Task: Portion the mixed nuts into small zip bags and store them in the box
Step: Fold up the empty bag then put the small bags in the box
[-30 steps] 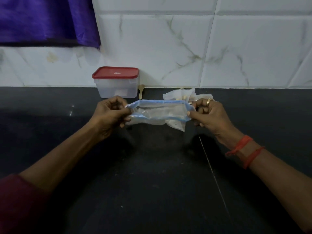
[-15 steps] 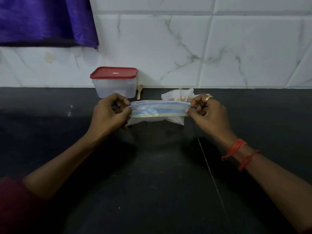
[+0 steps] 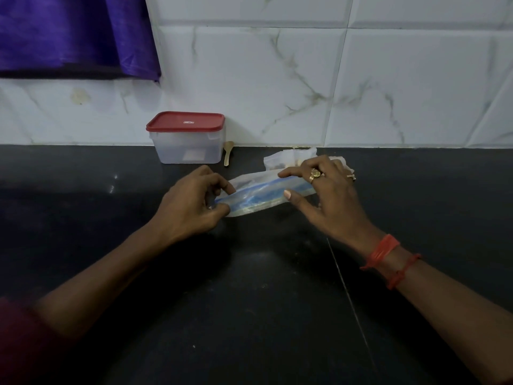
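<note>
In the head view I am watching the zip bag [image 3: 258, 196] lying 8-to-2 o'clock; the left hand [image 3: 191, 207] is pinching its 8 o'clock end; the right hand [image 3: 327, 195], fingers spread, is pinching it midway; the box [image 3: 188, 151] is sitting lidded at 11 o'clock.

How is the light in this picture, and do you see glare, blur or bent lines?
Head view: dim, bluish light; the black counter hides detail, with two small glints at its left; the joints of the wall tiles bow near the edges, a wide-angle effect; the zip bag and the red-lidded box look reasonably sharp, without motion blur.
</note>
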Motion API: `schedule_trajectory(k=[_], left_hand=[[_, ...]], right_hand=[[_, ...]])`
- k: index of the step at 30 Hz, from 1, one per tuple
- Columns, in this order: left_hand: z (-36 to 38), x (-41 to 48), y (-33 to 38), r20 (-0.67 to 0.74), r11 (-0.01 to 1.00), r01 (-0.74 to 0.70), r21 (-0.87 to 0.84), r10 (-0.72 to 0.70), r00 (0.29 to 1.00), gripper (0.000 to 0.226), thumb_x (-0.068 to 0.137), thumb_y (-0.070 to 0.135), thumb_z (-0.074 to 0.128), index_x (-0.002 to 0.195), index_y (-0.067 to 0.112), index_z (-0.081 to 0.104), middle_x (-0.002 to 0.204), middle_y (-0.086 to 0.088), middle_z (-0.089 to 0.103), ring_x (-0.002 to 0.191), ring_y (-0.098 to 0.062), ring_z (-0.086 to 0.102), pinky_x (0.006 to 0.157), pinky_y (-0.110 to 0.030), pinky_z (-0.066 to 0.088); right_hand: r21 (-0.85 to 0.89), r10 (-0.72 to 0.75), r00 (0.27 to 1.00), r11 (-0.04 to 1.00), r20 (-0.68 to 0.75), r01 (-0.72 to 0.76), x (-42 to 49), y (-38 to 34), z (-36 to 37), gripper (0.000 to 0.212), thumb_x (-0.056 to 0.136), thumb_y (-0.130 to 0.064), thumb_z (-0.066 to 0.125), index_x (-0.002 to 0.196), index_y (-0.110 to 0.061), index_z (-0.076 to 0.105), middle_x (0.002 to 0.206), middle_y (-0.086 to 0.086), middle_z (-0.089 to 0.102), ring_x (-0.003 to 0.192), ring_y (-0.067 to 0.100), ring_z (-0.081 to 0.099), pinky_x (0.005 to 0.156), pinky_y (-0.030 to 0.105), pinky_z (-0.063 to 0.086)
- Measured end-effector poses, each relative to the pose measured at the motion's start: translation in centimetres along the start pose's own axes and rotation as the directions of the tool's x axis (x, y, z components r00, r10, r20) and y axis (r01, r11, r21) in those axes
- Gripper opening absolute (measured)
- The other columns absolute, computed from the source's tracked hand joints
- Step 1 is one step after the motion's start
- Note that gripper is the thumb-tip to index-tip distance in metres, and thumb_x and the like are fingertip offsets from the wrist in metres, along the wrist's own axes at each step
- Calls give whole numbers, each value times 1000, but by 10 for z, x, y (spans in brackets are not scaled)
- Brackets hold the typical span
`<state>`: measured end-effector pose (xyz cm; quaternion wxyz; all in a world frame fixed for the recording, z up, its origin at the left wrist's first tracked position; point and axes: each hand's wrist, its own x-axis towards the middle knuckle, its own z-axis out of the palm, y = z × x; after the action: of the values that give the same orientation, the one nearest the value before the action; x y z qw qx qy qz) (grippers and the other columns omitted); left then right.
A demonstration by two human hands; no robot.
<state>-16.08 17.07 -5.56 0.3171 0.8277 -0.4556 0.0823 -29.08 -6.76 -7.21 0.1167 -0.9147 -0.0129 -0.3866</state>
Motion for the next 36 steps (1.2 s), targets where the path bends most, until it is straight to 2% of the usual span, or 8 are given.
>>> schedule_trajectory(k=[6,10,14,21,25,29,32,36], left_hand=[[5,0,5,155,997,48,-61,-38,987,23,77,39,80,95,30,68,98,13,55,78,-7,57,67,-21,49],[11,0,6,208,999,7,-44,2,978,23,77,41,79,94,31,69,95,12,55,72,2,55,59,-17,44],[9,-1,8,236,999,-36,-41,45,971,19,76,35,81,86,35,65,96,12,57,75,-2,54,61,-19,48],[7,0,6,255,999,-34,-2,34,966,11,84,34,76,87,34,65,82,18,64,69,-5,58,61,-28,50],[4,1,4,182,996,-2,84,-13,983,12,84,41,74,82,37,63,73,23,62,70,5,58,60,-22,42],[-4,4,-1,157,992,37,118,-55,986,14,85,48,67,88,34,66,85,19,66,77,-1,63,68,-33,54],[-7,6,-8,113,980,65,190,-87,990,35,85,67,53,89,34,66,90,17,67,79,-6,64,72,-41,58],[-9,6,-9,20,962,46,271,-53,998,53,83,80,38,85,33,64,86,16,66,75,-11,62,64,-34,53]], right_hand=[[97,-45,989,995,138,32,-2,-3,3,24,87,-51,62,98,-31,70,101,-9,57,98,11,50,85,37,47],[138,-118,956,987,269,84,-8,-5,9,24,88,-48,63,111,-38,68,98,-17,62,97,6,53,91,47,45],[175,-100,953,983,285,50,-9,-8,12,28,86,-50,63,112,-42,69,98,-22,59,102,5,52,96,41,37],[-7,-80,939,996,333,87,-1,-9,0,20,84,-56,68,95,-39,70,79,-18,59,88,4,49,93,37,25],[-173,-132,967,970,219,172,3,0,-6,37,82,-72,57,81,-36,66,68,-17,56,76,8,50,85,34,23],[-127,-170,985,977,16,170,8,9,-15,45,77,-74,61,72,-30,67,66,-13,59,68,11,56,81,44,33],[-87,-144,985,987,-92,136,10,15,-21,46,74,-73,68,68,-27,66,67,-12,60,65,12,56,79,44,32],[-146,-103,989,985,-102,88,12,23,-23,53,75,-78,64,66,-26,63,65,-14,61,62,11,54,79,37,28]])
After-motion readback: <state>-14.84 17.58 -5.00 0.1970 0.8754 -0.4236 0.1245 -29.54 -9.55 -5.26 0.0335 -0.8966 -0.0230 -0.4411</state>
